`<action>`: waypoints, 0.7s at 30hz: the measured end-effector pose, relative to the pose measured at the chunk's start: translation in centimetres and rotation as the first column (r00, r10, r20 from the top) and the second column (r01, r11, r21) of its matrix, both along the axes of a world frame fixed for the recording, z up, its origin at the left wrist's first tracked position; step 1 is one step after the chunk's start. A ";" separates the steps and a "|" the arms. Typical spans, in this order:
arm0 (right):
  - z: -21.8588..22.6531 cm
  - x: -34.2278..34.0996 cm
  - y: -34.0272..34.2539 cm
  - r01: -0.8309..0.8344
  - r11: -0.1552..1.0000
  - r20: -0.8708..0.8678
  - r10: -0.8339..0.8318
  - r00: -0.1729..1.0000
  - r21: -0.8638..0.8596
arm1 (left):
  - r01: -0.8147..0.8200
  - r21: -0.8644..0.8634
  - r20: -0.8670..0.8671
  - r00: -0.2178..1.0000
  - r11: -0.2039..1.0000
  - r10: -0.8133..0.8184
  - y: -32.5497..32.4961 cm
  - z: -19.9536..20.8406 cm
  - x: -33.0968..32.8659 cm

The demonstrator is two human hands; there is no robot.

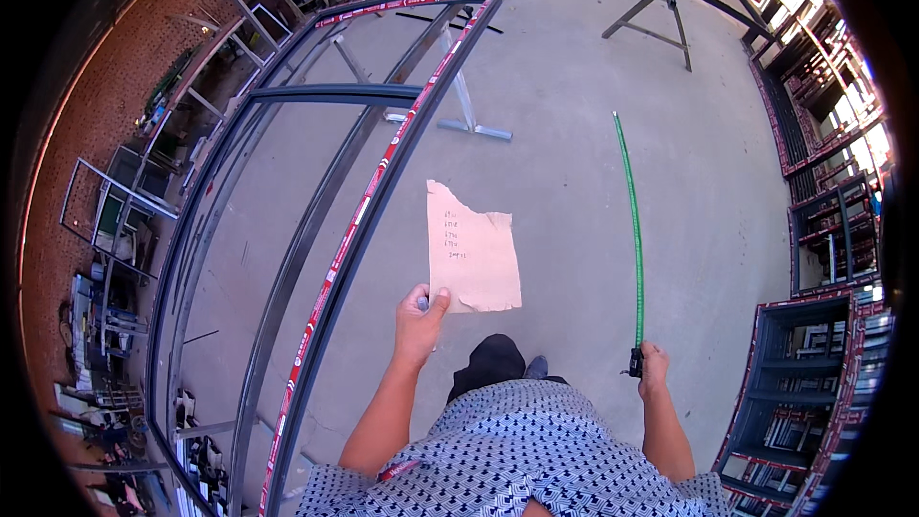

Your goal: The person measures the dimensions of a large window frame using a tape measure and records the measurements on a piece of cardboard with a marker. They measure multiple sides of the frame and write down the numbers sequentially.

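A torn piece of tan cardboard [483, 278] with handwriting on it is pinched at its lower left corner by my left hand [419, 327], thumb on top. Something small with a pale end, perhaps a pen, also sits in that hand. My right hand [654, 370] is closed around the dark case of a tape measure [636, 362]. Its green blade [633, 220] is drawn out and stretches forward, its far end touching nothing that I can see. Left of the cardboard lies a large dark metal frame [383, 182] with red-and-white tape along its edges.
Metal sawhorse legs [469, 124] stand under the frame. Another sawhorse [661, 24] holds a long dark bar at the far side. Stacked frames [795, 383] line the right. Tools and loose parts [105, 316] crowd the left by a brick wall [86, 86].
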State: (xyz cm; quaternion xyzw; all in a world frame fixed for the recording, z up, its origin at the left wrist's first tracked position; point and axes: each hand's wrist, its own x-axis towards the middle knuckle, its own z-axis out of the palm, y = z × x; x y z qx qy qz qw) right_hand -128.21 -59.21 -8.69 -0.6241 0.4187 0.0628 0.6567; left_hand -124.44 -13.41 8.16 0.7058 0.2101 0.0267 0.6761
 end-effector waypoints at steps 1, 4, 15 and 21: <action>0.7 3.3 -0.6 -0.012 1.000 0.016 0.012 1.000 -0.004 | -0.038 -0.034 0.021 0.999 0.999 0.039 -0.1 0.1 2.0; 2.2 12.3 -0.3 -0.033 0.999 0.068 0.032 0.997 0.019 | -0.068 -0.095 -0.042 0.997 0.993 0.064 0.6 -1.8 7.3; -1.7 30.9 1.9 0.033 0.992 -0.083 -0.022 0.996 0.125 | 0.194 -0.111 0.068 0.980 0.975 -0.187 -4.8 -4.3 40.8; 0.0 43.1 1.4 0.047 0.991 -0.079 -0.037 0.996 0.128 | 0.331 -0.031 0.111 0.939 0.943 -0.325 -7.4 1.8 57.7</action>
